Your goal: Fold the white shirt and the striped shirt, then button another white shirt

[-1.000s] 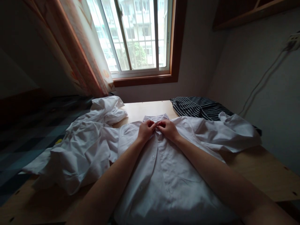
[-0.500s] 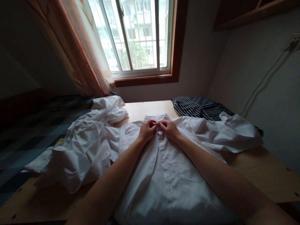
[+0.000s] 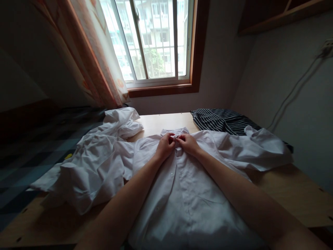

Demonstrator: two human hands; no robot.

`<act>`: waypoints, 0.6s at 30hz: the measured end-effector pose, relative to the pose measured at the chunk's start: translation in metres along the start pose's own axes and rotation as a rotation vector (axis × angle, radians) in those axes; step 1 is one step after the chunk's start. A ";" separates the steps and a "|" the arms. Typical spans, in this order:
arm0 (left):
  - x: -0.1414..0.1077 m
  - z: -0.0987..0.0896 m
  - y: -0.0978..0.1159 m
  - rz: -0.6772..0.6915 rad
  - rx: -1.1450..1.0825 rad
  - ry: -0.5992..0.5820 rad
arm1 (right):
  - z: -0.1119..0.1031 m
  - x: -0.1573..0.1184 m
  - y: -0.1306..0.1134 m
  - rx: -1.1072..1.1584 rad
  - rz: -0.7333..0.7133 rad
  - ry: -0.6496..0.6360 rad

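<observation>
A white button-up shirt lies spread out, front up, with its collar at the far end and its sleeves out to the sides. Just below the collar, my left hand pinches the front edge of the shirt. Right beside it, my right hand is closed on the fabric from the other side, fingertips nearly touching the left ones. Whatever small button sits between the fingertips is hidden. Lower down the placket a button shows, and the two front edges overlap loosely.
Crumpled white clothing is heaped at the left on the wooden table. Black-and-white striped cloth lies at the back right. A checked bed surface adjoins the left side, and a cord hangs along the right wall.
My left fingers have shifted slightly at the collar, with a small gap now showing between thumb and finger. The right hand stays in nearly the same place. The view has tilted slightly.
</observation>
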State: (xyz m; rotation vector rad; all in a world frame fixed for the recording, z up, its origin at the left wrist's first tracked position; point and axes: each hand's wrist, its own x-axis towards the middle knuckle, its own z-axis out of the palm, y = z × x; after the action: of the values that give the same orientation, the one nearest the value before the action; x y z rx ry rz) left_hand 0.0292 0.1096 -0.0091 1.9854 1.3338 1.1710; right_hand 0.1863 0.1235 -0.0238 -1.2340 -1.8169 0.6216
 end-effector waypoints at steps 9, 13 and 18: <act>-0.002 -0.002 0.004 -0.008 0.139 0.053 | 0.000 0.000 0.001 -0.001 -0.021 0.028; -0.001 -0.005 0.002 0.003 0.180 0.062 | 0.000 -0.002 0.002 0.088 -0.039 0.078; 0.003 -0.009 -0.001 0.123 0.307 0.145 | -0.015 -0.002 0.008 0.079 -0.052 0.315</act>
State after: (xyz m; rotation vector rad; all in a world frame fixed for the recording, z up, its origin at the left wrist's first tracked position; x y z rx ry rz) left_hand 0.0219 0.1125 -0.0041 2.2618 1.5627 1.2486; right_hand 0.2036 0.1246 -0.0229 -1.1566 -1.5424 0.4384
